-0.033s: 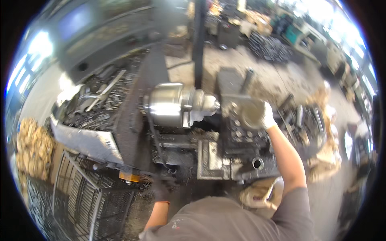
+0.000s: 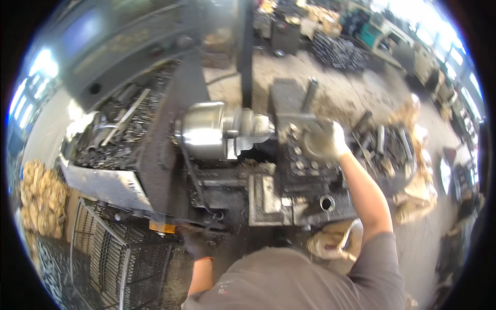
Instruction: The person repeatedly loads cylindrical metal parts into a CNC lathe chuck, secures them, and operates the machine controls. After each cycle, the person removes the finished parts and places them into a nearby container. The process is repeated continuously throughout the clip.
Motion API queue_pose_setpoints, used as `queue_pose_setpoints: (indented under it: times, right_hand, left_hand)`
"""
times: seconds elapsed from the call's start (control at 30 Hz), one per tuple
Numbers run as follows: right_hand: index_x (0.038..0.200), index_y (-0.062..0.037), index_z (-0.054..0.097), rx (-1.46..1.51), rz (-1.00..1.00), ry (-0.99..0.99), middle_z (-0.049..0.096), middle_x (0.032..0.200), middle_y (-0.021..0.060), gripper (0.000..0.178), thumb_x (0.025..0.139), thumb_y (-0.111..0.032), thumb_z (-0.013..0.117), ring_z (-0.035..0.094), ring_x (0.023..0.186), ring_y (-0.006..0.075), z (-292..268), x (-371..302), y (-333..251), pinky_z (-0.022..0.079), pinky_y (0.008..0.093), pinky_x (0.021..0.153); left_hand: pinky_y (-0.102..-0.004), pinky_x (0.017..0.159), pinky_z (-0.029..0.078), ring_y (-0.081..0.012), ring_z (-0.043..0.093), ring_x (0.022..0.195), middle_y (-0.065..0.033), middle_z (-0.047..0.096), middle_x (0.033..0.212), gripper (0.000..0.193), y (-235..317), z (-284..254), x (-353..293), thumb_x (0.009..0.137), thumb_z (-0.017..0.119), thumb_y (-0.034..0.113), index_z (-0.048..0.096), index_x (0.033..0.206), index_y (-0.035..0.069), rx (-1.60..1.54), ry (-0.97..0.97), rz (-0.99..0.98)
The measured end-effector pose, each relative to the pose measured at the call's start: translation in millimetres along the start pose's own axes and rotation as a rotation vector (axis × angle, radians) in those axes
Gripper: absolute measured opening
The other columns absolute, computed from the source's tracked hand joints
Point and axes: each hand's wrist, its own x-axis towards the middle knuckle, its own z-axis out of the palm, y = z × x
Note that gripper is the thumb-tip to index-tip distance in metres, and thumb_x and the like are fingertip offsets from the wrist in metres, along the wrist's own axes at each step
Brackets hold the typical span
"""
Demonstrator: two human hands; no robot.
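My right hand [image 2: 333,140], in a whitish, soiled glove, rests at the top of the dark tool post [image 2: 289,170] of a lathe. Its fingers blend into a grey-brown rounded patch, so their shape is unclear. To the left of the post, a shiny metal chuck [image 2: 204,132] bears a stepped bright part [image 2: 253,126] facing the post. My left hand [image 2: 195,244], in a dark glove with an orange cuff, is low beside the machine's front, close to a yellow-orange block [image 2: 162,227]. Shadow and blur hide its fingers.
A black mesh cart [image 2: 124,258] stands at the lower left, below a chip-filled metal tray [image 2: 106,186]. Tools and metal pieces [image 2: 385,150] lie right of the tool post. A pale sack [image 2: 330,243] sits below the machine. Stuffed sacks [image 2: 44,196] are at far left.
The view has shifted slightly, moving the machine left and a little down in the picture. My left hand is nearer the yellow-orange block. My right hand stays at the tool post.
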Motion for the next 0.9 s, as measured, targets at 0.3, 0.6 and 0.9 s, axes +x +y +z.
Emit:
queue_pose_setpoints:
  times: [0.3, 0.6, 0.9]
  right_hand:
    - [0.098, -0.0071, 0.082, 0.172, 0.207, -0.051, 0.079, 0.089, 0.0174, 0.038, 0.101, -0.040, 0.063, 0.078, 0.077, 0.0322, -3.0, 0.2, -5.0, 0.062, 0.0428, 0.074]
    - [0.102, -0.0067, 0.078, 0.227, 0.116, -0.224, 0.078, 0.086, 0.0162, 0.036, 0.096, -0.041, 0.066, 0.077, 0.072, 0.0333, -0.8, 27.9, 10.1, 0.062, 0.0427, 0.070]
    - [0.113, -0.0095, 0.081, 0.227, -0.154, -0.880, 0.080, 0.104, 0.0156, 0.051, 0.085, -0.052, 0.076, 0.075, 0.094, 0.0330, 70.8, 127.2, 8.9, 0.057, 0.0428, 0.085]
  left_hand:
    - [-0.0489, 0.084, 0.055, -0.0352, 0.069, 0.101, -0.0205, 0.069, 0.120, 0.034, 15.3, -119.2, 80.0, 0.110, 0.058, 0.032, 0.063, 0.126, 0.001, 0.923, 0.485, 0.718]
    - [-0.0338, 0.068, 0.057, -0.0211, 0.067, 0.079, -0.0059, 0.070, 0.099, 0.008, -5.0, -45.1, 20.3, 0.102, 0.064, 0.013, 0.068, 0.108, 0.014, 0.325, -0.040, 0.126]
    - [-0.0437, 0.092, 0.058, -0.0324, 0.071, 0.102, -0.0117, 0.072, 0.112, 0.029, 54.1, 187.8, -83.4, 0.092, 0.077, 0.019, 0.072, 0.118, 0.008, 1.003, -0.521, 1.007]
